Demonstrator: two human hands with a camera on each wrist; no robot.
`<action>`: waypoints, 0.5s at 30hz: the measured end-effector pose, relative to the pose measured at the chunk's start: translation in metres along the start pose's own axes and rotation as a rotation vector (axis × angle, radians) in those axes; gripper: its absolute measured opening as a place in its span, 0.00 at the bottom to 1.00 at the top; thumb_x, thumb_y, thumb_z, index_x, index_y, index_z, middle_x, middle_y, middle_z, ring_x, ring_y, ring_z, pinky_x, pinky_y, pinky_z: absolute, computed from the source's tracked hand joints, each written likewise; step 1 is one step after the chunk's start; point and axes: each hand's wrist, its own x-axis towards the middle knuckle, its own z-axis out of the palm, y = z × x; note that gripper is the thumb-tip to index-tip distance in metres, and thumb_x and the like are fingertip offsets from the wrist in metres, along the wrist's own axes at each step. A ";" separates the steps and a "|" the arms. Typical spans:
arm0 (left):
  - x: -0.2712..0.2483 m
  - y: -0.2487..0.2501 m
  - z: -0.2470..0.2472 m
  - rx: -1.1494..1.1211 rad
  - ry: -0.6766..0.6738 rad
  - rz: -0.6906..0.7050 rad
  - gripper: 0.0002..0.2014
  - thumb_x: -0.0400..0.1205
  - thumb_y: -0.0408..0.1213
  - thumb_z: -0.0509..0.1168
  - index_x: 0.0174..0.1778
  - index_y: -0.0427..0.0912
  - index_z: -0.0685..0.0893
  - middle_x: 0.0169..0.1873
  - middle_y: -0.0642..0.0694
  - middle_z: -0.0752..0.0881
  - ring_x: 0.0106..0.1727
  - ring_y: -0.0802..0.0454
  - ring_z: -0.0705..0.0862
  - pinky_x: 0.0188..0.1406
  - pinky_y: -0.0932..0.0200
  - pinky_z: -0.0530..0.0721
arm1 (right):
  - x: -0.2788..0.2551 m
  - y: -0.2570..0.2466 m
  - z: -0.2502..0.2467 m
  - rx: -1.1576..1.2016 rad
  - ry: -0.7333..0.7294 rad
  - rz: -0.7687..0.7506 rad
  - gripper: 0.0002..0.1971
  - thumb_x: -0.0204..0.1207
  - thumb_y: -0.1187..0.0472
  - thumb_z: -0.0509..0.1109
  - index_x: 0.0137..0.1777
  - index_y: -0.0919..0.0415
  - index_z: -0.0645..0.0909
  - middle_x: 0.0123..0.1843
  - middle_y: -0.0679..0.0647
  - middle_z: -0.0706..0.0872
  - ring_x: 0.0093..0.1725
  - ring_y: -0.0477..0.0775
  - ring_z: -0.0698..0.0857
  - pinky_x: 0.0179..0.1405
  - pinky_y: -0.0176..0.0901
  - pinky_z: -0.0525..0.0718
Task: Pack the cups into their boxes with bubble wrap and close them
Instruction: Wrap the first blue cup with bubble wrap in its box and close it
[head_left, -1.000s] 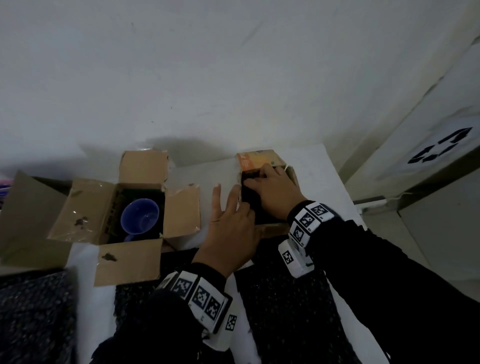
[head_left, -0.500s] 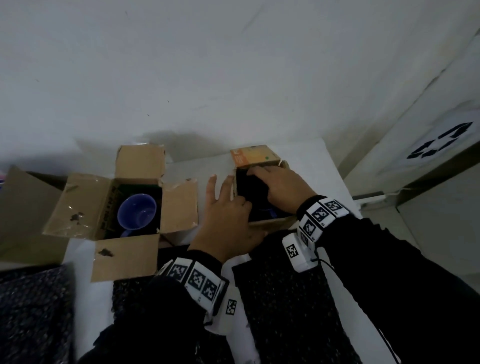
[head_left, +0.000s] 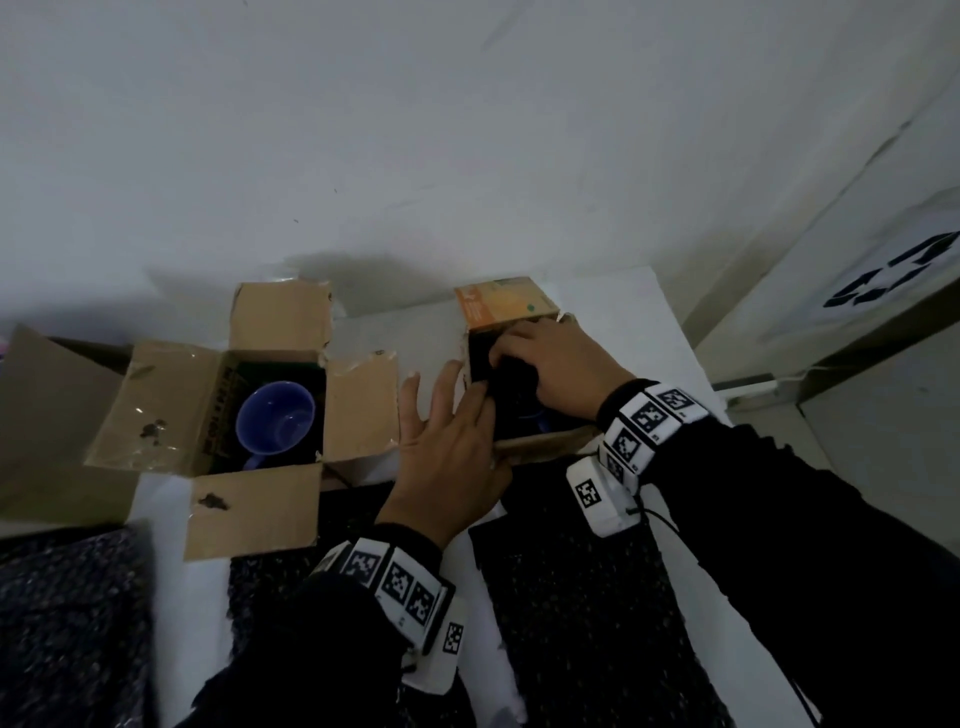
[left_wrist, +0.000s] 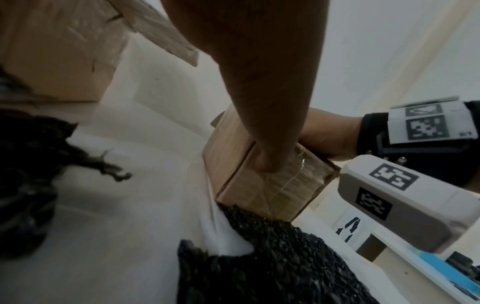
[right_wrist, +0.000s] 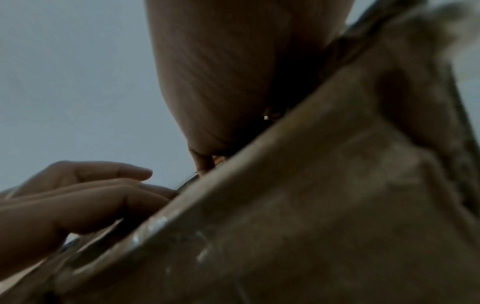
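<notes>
Head view: your right hand (head_left: 561, 369) curls into the small box (head_left: 524, 395), pressing dark soft wrap; left hand (head_left: 447, 447), fingers straight, braces its near-left corner. Cup inside is likely fragile, so hold the stiff cardboard walls, not the flimsy flaps.

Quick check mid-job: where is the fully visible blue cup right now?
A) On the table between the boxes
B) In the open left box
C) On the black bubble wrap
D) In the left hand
B: the head view shows the blue cup sitting inside the left box, whose flaps are open.
</notes>
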 end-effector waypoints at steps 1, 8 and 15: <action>0.000 0.002 0.001 0.007 -0.013 -0.018 0.28 0.74 0.58 0.63 0.64 0.43 0.83 0.69 0.45 0.80 0.81 0.36 0.60 0.79 0.28 0.43 | -0.001 0.000 0.001 -0.045 -0.022 -0.014 0.27 0.68 0.71 0.66 0.66 0.48 0.78 0.67 0.51 0.79 0.62 0.59 0.77 0.64 0.60 0.67; 0.005 0.010 -0.010 0.167 -0.065 -0.062 0.31 0.71 0.60 0.65 0.67 0.47 0.84 0.69 0.47 0.78 0.82 0.37 0.58 0.77 0.26 0.35 | 0.001 0.000 0.001 -0.134 -0.097 0.010 0.29 0.73 0.62 0.66 0.74 0.42 0.70 0.73 0.50 0.75 0.65 0.60 0.75 0.67 0.63 0.64; 0.002 0.012 -0.014 0.202 -0.064 -0.051 0.31 0.73 0.61 0.63 0.67 0.45 0.82 0.67 0.44 0.78 0.77 0.37 0.60 0.75 0.28 0.31 | 0.001 -0.002 0.002 -0.150 -0.092 0.044 0.32 0.74 0.60 0.66 0.77 0.39 0.67 0.74 0.50 0.73 0.66 0.59 0.74 0.66 0.61 0.64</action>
